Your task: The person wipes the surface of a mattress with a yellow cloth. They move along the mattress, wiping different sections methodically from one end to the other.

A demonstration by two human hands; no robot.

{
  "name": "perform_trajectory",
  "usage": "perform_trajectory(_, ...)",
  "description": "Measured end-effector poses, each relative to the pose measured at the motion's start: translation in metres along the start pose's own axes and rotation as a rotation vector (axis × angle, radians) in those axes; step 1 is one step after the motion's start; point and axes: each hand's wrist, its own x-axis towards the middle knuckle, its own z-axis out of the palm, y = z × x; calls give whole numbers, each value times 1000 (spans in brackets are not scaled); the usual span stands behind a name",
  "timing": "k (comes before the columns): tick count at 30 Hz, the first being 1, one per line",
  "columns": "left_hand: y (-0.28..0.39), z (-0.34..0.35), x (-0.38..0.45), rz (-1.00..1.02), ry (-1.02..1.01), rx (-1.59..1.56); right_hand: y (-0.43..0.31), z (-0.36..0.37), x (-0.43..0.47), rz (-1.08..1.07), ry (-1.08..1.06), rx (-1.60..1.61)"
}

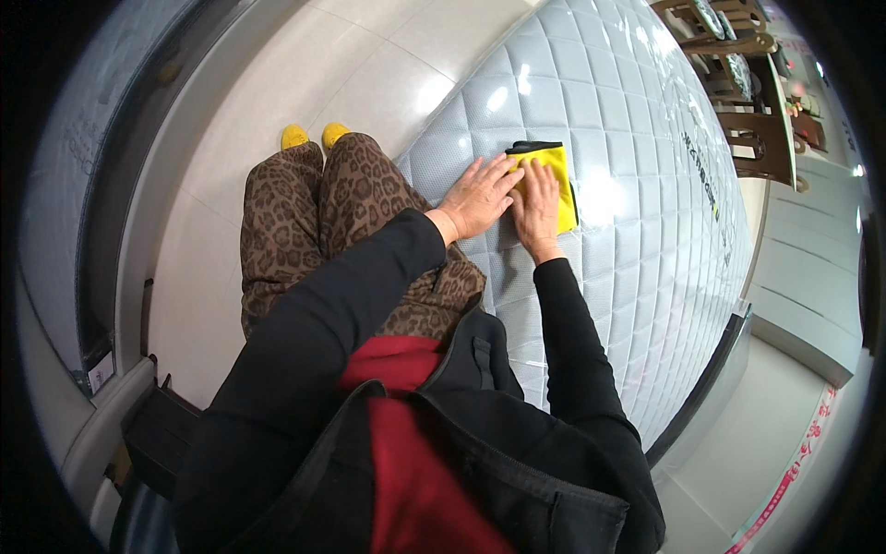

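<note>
A folded yellow cloth with black edging (567,201) lies on a pale grey quilted mattress (626,228) under a shiny clear plastic cover. My right hand (536,204) rests palm down on the cloth, its fingers pointing away from me and slightly apart. Beside it, my left hand (477,197) reaches in from the left, with its fingertips at the cloth's left edge. Both hands lie flat rather than gripping, and their palms are hidden.
Light floor tiles (374,76) run along the mattress's left side, near my yellow shoes (295,136). Another plastic-wrapped panel (76,159) stands at far left. Wooden chairs (727,55) and a dark-legged table (758,145) are at upper right. A ribbon bearing writing (782,488) lies lower right.
</note>
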Motion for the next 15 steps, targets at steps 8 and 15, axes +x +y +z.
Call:
perform_trajectory(8,1,-6,1,22,81,-44,12,12,3,63,-54,-27)
perform_trajectory(15,-2,-8,-2,7,81,-58,76,9,39,393,-15,-97)
